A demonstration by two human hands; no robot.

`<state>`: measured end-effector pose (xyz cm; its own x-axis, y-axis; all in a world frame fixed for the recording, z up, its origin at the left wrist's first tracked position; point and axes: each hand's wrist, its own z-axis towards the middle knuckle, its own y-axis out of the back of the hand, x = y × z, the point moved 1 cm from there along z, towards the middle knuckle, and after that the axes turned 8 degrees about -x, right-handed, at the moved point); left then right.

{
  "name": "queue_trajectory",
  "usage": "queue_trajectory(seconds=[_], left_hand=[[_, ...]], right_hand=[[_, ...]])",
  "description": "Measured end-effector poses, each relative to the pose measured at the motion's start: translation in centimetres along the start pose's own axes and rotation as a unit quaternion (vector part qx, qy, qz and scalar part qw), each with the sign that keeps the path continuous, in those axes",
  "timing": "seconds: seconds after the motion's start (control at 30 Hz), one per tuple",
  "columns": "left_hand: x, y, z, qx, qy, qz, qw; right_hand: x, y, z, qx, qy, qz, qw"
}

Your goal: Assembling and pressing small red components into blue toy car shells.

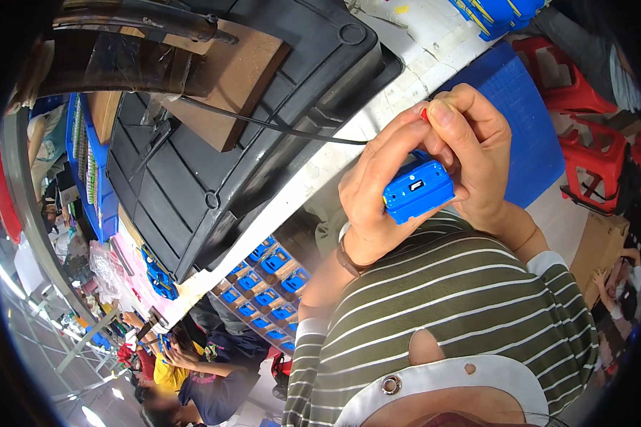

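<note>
Head view | left hand (372,186): grip closed around blue plastic housing (421,198), near 3 o'clock, seemingly palm-cradled so fingertips are free | right hand (481,151): grip pinching small red piece (424,114), between 1 and 2 o'clock, apparently for fine control

Forearms (518,231), two, bent inward: left hand (370,196), curled, fingers (395,135) angled upward; right hand (483,146), raised, thumb (445,115) pinching toward forefinger, tips beside the left's; left thumb's position hard to tell.
</note>
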<state>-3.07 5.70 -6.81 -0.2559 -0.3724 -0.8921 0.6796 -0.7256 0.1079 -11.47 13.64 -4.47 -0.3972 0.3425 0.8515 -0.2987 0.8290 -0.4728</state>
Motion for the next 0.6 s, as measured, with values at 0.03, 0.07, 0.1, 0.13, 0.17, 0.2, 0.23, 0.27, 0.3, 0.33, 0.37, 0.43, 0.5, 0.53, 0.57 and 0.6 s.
queue_trajectory(seconds=[0.03, 0.07, 0.1, 0.13, 0.17, 0.2, 0.23, 0.27, 0.3, 0.33, 0.37, 0.43, 0.5, 0.53, 0.57, 0.6], left_hand=[[0.0, 0.0, -0.1, 0.002, 0.014, -0.006, 1.0], [0.1, 0.0, -0.2, 0.003, 0.027, -0.011, 1.0], [0.1, 0.1, -0.1, 0.007, 0.023, 0.001, 1.0], [0.1, 0.1, -0.1, 0.009, 0.025, 0.006, 1.0], [0.1, 0.1, -0.1, 0.011, 0.027, 0.011, 1.0], [0.1, 0.1, -0.1, 0.011, 0.035, 0.01, 0.999], [0.1, 0.1, -0.1, 0.01, 0.035, 0.012, 0.999], [0.1, 0.1, -0.1, 0.01, 0.034, 0.015, 0.999], [0.1, 0.0, -0.1, 0.008, 0.024, 0.022, 0.999], [0.1, 0.0, -0.1, 0.009, 0.022, 0.024, 0.999], [0.1, 0.1, -0.1, 0.011, 0.02, 0.026, 0.999], [0.1, 0.2, 0.0, 0.019, 0.012, 0.028, 0.999], [0.1, 0.2, 0.6, 0.031, -0.033, 0.042, 0.998], [0.2, 0.2, 0.7, 0.034, -0.048, 0.044, 0.997], [0.3, 0.1, 0.8, 0.037, -0.062, 0.046, 0.996], [0.4, 0.1, 0.8, 0.039, -0.06, 0.04, 0.997]], right_hand=[[0.0, -0.1, 0.0, 0.005, -0.003, 0.009, 1.0], [0.1, -0.2, 0.1, 0.011, -0.006, 0.018, 1.0], [0.1, -0.2, 0.2, 0.016, -0.009, 0.027, 0.999], [0.0, -0.2, 0.3, 0.017, -0.008, 0.028, 0.999], [-0.1, -0.2, 0.3, 0.018, -0.007, 0.029, 0.999], [-0.2, -0.2, 0.3, 0.02, -0.007, 0.031, 0.999], [-0.2, -0.1, 0.4, 0.018, -0.007, 0.032, 0.999], [-0.3, 0.0, 0.4, 0.015, -0.008, 0.033, 0.999], [-0.4, 0.0, 0.3, 0.012, -0.008, 0.034, 0.999], [-0.4, 0.0, 0.3, 0.011, -0.01, 0.033, 0.999], [-0.4, 0.0, 0.3, 0.009, -0.013, 0.033, 0.999], [-0.4, 0.1, 0.2, 0.004, -0.008, 0.018, 1.0], [-0.3, 0.2, 0.1, 0.0, 0.004, -0.007, 1.0], [-0.4, 0.3, 0.1, 0.0, 0.004, -0.004, 1.0], [-0.4, 0.3, 0.1, 0.0, 0.003, 0.0, 1.0], [-0.5, 0.4, 0.1, 0.0, 0.004, 0.004, 1.0]])
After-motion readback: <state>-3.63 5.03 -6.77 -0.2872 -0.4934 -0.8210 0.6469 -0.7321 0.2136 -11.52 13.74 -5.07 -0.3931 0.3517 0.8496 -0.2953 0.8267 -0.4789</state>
